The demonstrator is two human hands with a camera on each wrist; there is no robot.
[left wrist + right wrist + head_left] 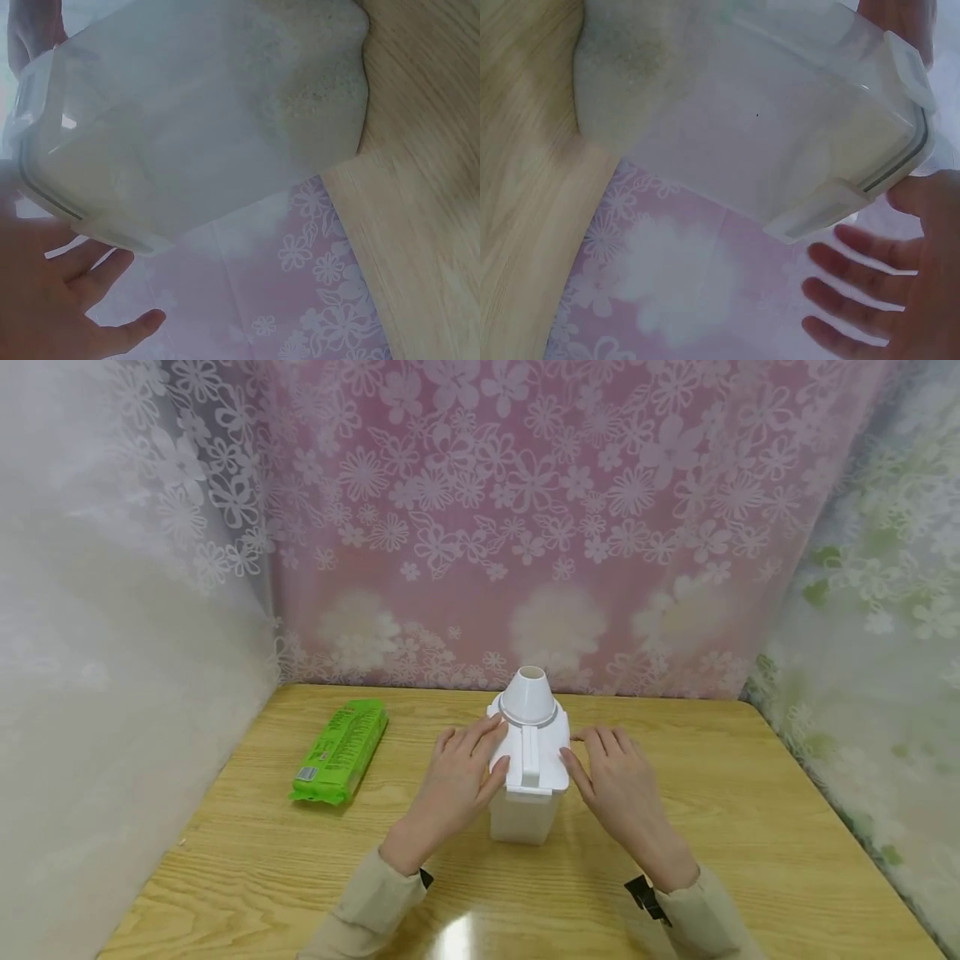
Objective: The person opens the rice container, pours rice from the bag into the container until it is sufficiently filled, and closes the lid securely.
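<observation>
A translucent storage container (521,818) with a white lid (551,760) stands upright on the table. On top of the lid sits a white cone-shaped piece (529,697), its narrow open end up. Pale grains (315,90) lie in the bottom of the container. My left hand (459,777) touches the left side of the lid with relaxed fingers, near a side latch (116,234). On the other side, my right hand (618,781) has its thumb at the lid's edge. Its fingers (862,270) spread out beside another side latch (817,212).
A green plastic packet (341,752) lies on the wooden table (247,868), left of the container. Behind the table hangs a pink flowered curtain (480,527), with pale curtains at both sides.
</observation>
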